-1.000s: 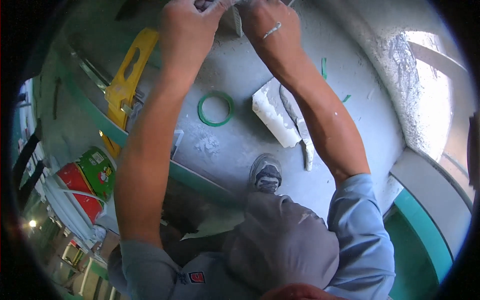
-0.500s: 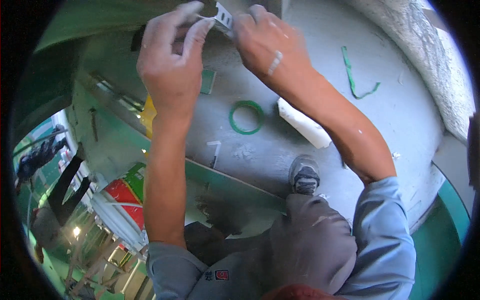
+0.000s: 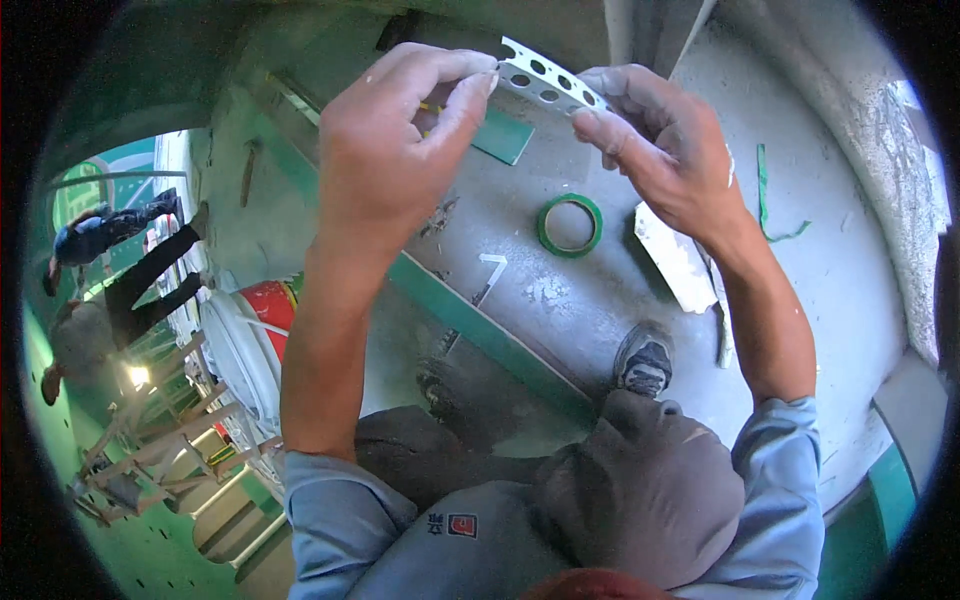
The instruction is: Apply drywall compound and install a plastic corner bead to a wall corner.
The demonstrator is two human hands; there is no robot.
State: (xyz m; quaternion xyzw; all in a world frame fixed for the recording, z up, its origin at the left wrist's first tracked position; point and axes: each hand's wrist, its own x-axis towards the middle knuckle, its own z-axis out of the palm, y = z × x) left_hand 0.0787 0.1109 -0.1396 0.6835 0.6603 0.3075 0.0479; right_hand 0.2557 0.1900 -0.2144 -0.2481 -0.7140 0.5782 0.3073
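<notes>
Between my two hands is a short white perforated corner bead (image 3: 552,82), an angled strip with round holes along both faces. My left hand (image 3: 400,145) pinches its left end between thumb and forefinger. At the other end, my right hand (image 3: 665,145) grips it with the thumb below and the fingers behind. Both hands are dusted with white powder. On the grey floor below lie a roll of green tape (image 3: 543,226) and a flat green rectangular piece (image 3: 503,136). A white broken board piece (image 3: 672,262) lies beneath my right forearm.
A green-faced ledge (image 3: 490,338) runs diagonally past my shoe (image 3: 645,362). A torn green tape strip (image 3: 764,190) and a small white angled scrap (image 3: 490,278) lie on the floor. Far left, beyond a white bucket (image 3: 238,340), are two people and wooden trestles (image 3: 165,450).
The view has shifted, and both hands appear farther right. My right hand has turned, its fingers now more visible, and more of the corner bead shows between the hands.
</notes>
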